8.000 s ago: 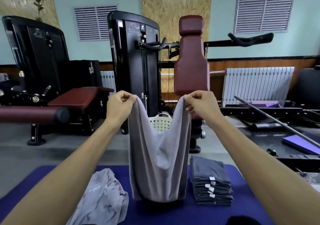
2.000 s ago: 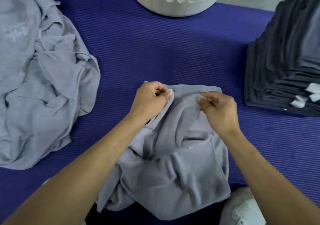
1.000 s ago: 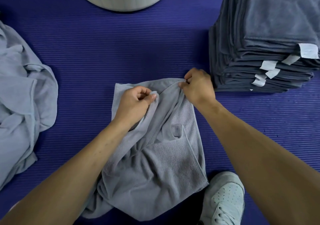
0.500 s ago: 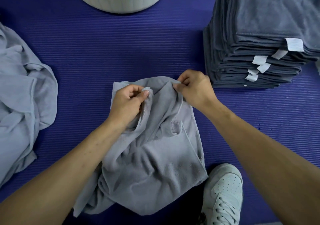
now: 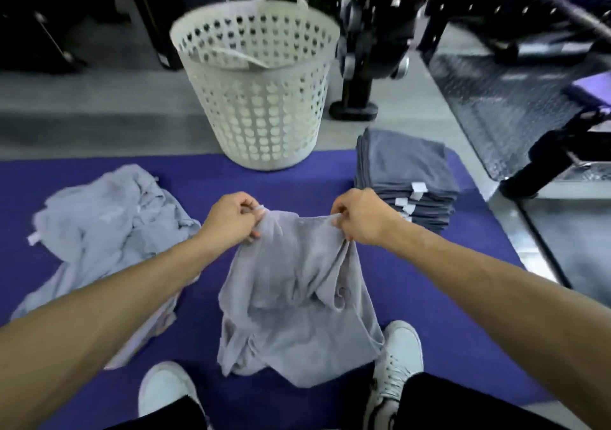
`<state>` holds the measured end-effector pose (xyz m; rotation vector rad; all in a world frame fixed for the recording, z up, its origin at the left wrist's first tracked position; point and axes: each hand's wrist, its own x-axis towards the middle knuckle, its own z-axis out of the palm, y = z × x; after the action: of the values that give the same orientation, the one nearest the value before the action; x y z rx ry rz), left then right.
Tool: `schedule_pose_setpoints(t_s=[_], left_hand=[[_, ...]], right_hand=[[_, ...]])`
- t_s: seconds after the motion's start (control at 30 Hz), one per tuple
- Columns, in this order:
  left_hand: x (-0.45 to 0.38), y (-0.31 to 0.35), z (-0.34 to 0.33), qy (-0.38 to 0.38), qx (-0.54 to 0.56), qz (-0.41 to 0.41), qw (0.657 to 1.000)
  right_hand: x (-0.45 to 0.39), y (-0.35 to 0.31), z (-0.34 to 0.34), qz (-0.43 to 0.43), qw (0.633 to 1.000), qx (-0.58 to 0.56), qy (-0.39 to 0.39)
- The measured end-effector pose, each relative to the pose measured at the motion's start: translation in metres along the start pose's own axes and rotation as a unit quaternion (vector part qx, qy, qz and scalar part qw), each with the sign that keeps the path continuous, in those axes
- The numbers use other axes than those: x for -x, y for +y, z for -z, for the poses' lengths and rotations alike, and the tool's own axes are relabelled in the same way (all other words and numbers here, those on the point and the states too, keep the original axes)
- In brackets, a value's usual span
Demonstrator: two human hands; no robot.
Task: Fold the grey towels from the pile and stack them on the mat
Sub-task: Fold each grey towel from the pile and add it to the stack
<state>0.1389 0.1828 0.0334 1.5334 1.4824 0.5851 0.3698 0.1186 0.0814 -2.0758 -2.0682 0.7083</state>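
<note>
I hold a light grey towel up by its top edge above the purple mat. My left hand pinches its left corner and my right hand pinches its right corner. The towel hangs crumpled, its lower part bunched over the mat between my shoes. A loose pile of light grey towels lies on the mat at the left. A neat stack of folded dark grey towels with white tags stands on the mat at the right.
A white perforated laundry basket stands on the floor just past the mat's far edge. Black gym machine frames rise behind it and to the right. My two white shoes rest on the mat's near part.
My hands have lifted the towel off the mat and spread apart along its top edge. My head has tilted up, so the basket and gym machines came into view.
</note>
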Motion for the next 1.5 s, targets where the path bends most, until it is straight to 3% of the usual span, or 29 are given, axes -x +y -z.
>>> schedule_pose_setpoints(t_s=[0.2,0.27,0.37,0.43,0.5,0.57,0.73,0.9,1.0,1.1,1.17,1.27,1.37,1.5], left_hand=[[0.066,0.074,0.055,-0.087,-0.089,0.013,0.992],[0.086,0.089,0.065,-0.043,-0.08,-0.008,0.996],[0.112,0.09,0.067,0.123,-0.021,-0.067,0.99],[0.129,0.082,0.061,0.113,-0.092,-0.092,0.985],[0.135,0.078,0.058,0.12,-0.093,-0.104,0.983],[0.138,0.082,0.061,0.15,-0.049,-0.108,0.981],[0.142,0.084,0.058,0.178,-0.087,-0.125,0.972],[0.137,0.103,0.053,0.252,0.05,-0.153,0.954],[0.12,0.095,0.052,0.219,-0.016,-0.039,0.975],[0.105,0.081,0.046,0.074,-0.146,0.118,0.98],[0.091,0.067,0.042,0.024,-0.158,0.136,0.978],[0.066,0.063,0.045,0.104,-0.085,0.009,0.991],[0.063,0.087,0.057,0.173,0.05,-0.116,0.977],[0.062,0.103,0.079,0.19,0.081,-0.188,0.96]], right_hand=[[0.056,-0.06,0.05,-0.019,0.993,0.118,-0.006],[0.079,-0.07,0.059,-0.031,0.993,0.096,0.067],[0.104,-0.058,0.06,-0.05,0.97,-0.017,0.239],[0.12,-0.045,0.055,-0.09,0.977,-0.013,0.19],[0.129,-0.035,0.049,-0.126,0.984,0.001,0.128],[0.134,-0.03,0.052,-0.112,0.98,-0.044,0.157],[0.137,-0.033,0.06,-0.066,0.963,-0.173,0.197],[0.134,-0.043,0.073,-0.02,0.914,-0.248,0.319],[0.118,-0.035,0.067,-0.053,0.933,-0.22,0.28],[0.1,-0.027,0.051,-0.123,0.981,-0.076,0.131],[0.087,-0.022,0.043,-0.155,0.983,-0.032,0.088],[0.071,-0.026,0.043,-0.126,0.973,-0.107,0.163],[0.059,-0.039,0.054,-0.055,0.938,-0.212,0.268],[0.05,-0.05,0.071,0.004,0.919,-0.238,0.313]])
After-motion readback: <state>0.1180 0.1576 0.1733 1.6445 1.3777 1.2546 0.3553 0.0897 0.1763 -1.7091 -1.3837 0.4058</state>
